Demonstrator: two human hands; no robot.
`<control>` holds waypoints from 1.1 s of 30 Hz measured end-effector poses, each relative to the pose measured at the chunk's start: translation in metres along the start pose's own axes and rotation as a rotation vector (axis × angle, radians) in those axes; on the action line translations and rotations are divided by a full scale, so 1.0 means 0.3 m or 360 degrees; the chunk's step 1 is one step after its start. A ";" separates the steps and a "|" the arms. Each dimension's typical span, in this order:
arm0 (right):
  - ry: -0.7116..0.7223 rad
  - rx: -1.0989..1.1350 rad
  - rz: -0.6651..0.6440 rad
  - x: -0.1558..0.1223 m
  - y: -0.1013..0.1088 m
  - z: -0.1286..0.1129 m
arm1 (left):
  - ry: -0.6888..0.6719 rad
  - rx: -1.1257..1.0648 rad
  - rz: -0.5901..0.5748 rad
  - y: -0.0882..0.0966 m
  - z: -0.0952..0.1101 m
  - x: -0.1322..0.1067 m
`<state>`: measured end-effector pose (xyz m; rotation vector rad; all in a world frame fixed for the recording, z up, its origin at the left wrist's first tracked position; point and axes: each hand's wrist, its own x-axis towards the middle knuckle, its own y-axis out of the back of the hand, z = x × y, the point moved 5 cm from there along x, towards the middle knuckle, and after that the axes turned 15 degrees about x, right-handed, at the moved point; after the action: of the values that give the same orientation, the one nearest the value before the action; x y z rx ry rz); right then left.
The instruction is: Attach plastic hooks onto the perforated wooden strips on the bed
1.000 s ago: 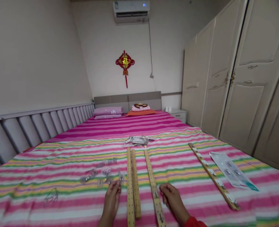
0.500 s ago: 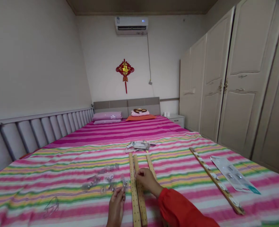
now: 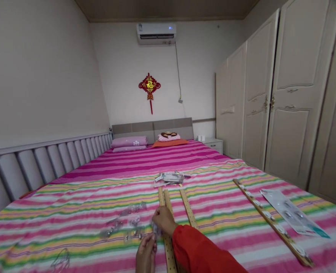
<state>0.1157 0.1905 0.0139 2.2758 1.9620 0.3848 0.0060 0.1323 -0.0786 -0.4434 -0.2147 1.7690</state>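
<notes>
My left hand [image 3: 145, 253] is low at the frame's bottom, fingers pinched round a small clear plastic packet [image 3: 155, 229]. My right hand [image 3: 163, 220], in a red sleeve, reaches across and pinches the same packet from above. Both hands hover over a pair of perforated wooden strips [image 3: 168, 223] lying side by side on the striped bedspread [image 3: 71, 212]. A third wooden strip [image 3: 188, 208] lies just right of them. Several clear packets of small metal parts [image 3: 126, 222] lie scattered to the left of my hands.
A fourth wooden strip with white round fittings [image 3: 272, 223] lies at the right, beside a flat plastic package [image 3: 293, 216]. More packets [image 3: 170, 177] sit farther up the bed. A wire clip [image 3: 60, 259] lies at lower left. Wardrobe doors [image 3: 284, 98] line the right wall.
My right hand crossed from the right strip over to the left hand and now pinches the packet with it. The view tilted and shifted slightly.
</notes>
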 end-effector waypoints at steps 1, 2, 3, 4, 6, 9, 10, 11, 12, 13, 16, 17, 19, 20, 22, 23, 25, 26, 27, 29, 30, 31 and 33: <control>-0.0009 0.0015 0.0000 0.004 -0.003 0.003 | -0.0004 0.0004 -0.0013 -0.002 0.004 -0.006; -0.0016 0.0035 0.0001 0.008 -0.006 0.006 | -0.0008 0.0005 -0.0025 -0.004 0.008 -0.012; -0.0021 0.0057 0.0004 0.013 -0.007 0.008 | -0.0010 0.0003 -0.0033 -0.006 0.012 -0.018; -0.0024 0.0081 0.0010 0.017 -0.008 0.009 | -0.0013 0.0001 -0.0034 -0.007 0.016 -0.024; -0.0031 0.0129 0.0031 0.028 -0.009 0.013 | -0.0017 0.0003 -0.0036 -0.008 0.023 -0.034; -0.0059 0.0194 0.0032 0.047 -0.014 0.021 | -0.0024 0.0007 -0.0057 -0.010 0.028 -0.041; -0.0075 0.0211 0.0015 0.053 -0.018 0.026 | -0.0025 0.0005 -0.0071 -0.010 0.028 -0.041; -0.0095 0.0223 -0.0011 0.057 -0.022 0.032 | -0.0026 -0.0002 -0.0083 -0.011 0.028 -0.041; -0.0119 0.0229 -0.0045 0.060 -0.027 0.039 | -0.0027 -0.0008 -0.0089 -0.010 0.027 -0.040; -0.0147 0.0230 -0.0084 0.061 -0.031 0.047 | -0.0026 -0.0012 -0.0095 -0.010 0.026 -0.039; -0.0240 0.0219 -0.0217 0.054 -0.043 0.070 | -0.0014 -0.0029 -0.0083 -0.008 0.023 -0.039; -0.0268 0.0221 -0.0258 0.049 -0.044 0.076 | -0.0010 -0.0031 -0.0077 -0.008 0.023 -0.039; -0.0311 0.0240 -0.0311 0.039 -0.043 0.080 | -0.0011 -0.0034 -0.0071 -0.009 0.024 -0.042; -0.0324 0.0257 -0.0319 0.035 -0.039 0.078 | -0.0015 -0.0039 -0.0064 -0.009 0.025 -0.043; -0.0330 0.0305 -0.0298 0.026 -0.024 0.068 | -0.0018 -0.0056 -0.0048 -0.009 0.028 -0.046; -0.0322 0.0335 -0.0275 0.022 -0.013 0.060 | -0.0017 -0.0066 -0.0043 -0.009 0.029 -0.046; -0.0297 0.0408 -0.0228 0.011 0.014 0.041 | -0.0015 -0.0073 -0.0046 -0.009 0.030 -0.047; -0.0283 0.0448 -0.0211 0.003 0.031 0.030 | -0.0014 -0.0071 -0.0053 -0.010 0.032 -0.047; -0.0271 0.0488 -0.0200 -0.007 0.050 0.020 | -0.0011 -0.0066 -0.0060 -0.010 0.033 -0.046; -0.0247 0.0557 -0.0195 -0.034 0.093 0.002 | -0.0003 -0.0063 -0.0063 -0.010 0.037 -0.047; -0.0233 0.0588 -0.0201 -0.052 0.118 -0.007 | 0.0003 -0.0065 -0.0062 -0.009 0.040 -0.048; -0.0219 0.0617 -0.0210 -0.072 0.145 -0.014 | 0.0014 -0.0072 -0.0052 -0.009 0.043 -0.051; -0.0195 0.0675 -0.0248 -0.121 0.199 -0.024 | 0.0055 -0.0095 -0.0011 -0.009 0.047 -0.065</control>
<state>0.1659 0.1449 0.0315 2.2750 2.3113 -0.2027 0.0064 0.1156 -0.0612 -0.5152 -0.2446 1.7507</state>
